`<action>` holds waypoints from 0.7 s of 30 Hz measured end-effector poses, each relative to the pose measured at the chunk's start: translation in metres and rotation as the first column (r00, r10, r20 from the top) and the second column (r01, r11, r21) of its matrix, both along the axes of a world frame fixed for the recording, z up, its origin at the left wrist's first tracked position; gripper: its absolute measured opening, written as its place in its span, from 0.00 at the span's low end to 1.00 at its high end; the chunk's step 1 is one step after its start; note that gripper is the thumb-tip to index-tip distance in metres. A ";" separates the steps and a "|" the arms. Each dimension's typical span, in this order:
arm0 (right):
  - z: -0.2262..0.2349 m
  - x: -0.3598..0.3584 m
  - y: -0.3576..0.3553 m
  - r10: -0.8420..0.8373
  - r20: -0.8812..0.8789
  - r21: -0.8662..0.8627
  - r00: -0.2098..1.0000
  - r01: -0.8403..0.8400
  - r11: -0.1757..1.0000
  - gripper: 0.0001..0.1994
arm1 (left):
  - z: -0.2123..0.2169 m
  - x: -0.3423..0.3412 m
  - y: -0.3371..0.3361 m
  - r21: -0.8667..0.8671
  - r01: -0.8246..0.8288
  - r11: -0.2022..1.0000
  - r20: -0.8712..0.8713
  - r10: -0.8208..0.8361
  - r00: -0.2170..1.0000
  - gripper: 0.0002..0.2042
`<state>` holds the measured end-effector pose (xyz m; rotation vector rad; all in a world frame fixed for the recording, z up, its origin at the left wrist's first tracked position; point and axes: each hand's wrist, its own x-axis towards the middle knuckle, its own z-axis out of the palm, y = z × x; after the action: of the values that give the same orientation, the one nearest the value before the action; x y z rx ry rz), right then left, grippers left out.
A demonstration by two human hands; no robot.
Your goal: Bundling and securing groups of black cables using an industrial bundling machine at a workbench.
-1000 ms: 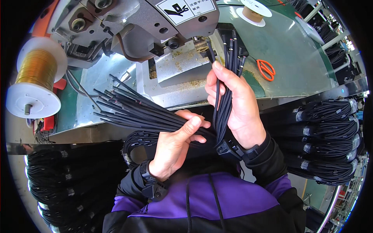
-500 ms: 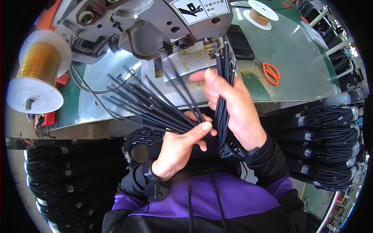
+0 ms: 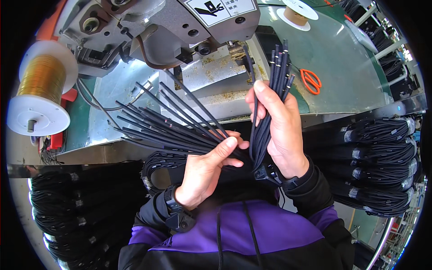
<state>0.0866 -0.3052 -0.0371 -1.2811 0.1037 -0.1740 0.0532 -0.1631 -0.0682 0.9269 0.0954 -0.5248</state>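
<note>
My left hand [image 3: 207,166] is closed on a fan of thin black cords [image 3: 175,130], pinched between thumb and fingers, their free ends spread toward the upper left. Beside it, my right hand [image 3: 281,121] grips a tighter, upright bundle of black cords [image 3: 263,135] whose tips show small metallic bands. One cord [image 3: 249,63] stands apart from that bundle, held between my right thumb and forefinger. Both groups run together below, between my wrists, where their lower parts are hidden.
A grey metal machine [image 3: 162,40] stands just beyond my hands, its base [image 3: 211,74] strewn with brassy scraps. At left is a spool of gold-coloured wire [image 3: 42,78]. Orange-handled scissors [image 3: 310,82] and another spool [image 3: 297,17] lie right. Bundled black cords [image 3: 382,166] hang on both sides.
My right forefinger has curled in, and its thumb now pinches a single cord apart from the upright bundle. The fanned cords in my left hand have settled lower. The view has shifted slightly.
</note>
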 end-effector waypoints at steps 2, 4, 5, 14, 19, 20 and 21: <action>0.006 0.001 0.003 0.088 -0.098 0.096 0.991 -0.078 0.992 0.12 | 0.000 0.001 0.002 -0.025 -0.031 0.999 -0.014 0.031 0.999 0.12; 0.008 0.006 0.006 0.135 -0.142 0.147 0.981 -0.113 0.983 0.12 | 0.003 0.002 0.004 -0.029 -0.058 0.998 0.002 0.058 0.998 0.11; 0.008 0.012 0.007 0.135 -0.153 0.172 0.979 -0.108 0.979 0.12 | 0.005 0.002 0.005 -0.032 -0.072 0.997 0.011 0.072 0.997 0.10; 0.004 0.008 0.009 0.213 -0.144 0.055 0.966 -0.208 0.977 0.13 | 0.002 0.005 0.005 0.058 0.071 0.996 0.020 -0.073 0.997 0.08; 0.004 0.000 0.002 0.180 -0.130 0.131 0.975 -0.163 0.978 0.12 | 0.000 0.003 0.001 0.021 0.103 0.995 0.042 -0.103 0.994 0.07; 0.005 0.002 0.002 0.178 -0.130 0.132 0.975 -0.161 0.978 0.12 | 0.000 0.003 0.000 -0.031 0.037 0.999 0.038 -0.036 0.999 0.07; 0.006 0.005 0.002 0.210 -0.142 0.198 0.967 -0.180 0.964 0.12 | 0.000 0.002 -0.001 -0.081 -0.030 0.996 0.032 0.032 0.999 0.07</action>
<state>0.0917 -0.3029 -0.0312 -1.1116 0.1284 0.1083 0.0557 -0.1640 -0.0680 0.8536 0.0582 -0.4811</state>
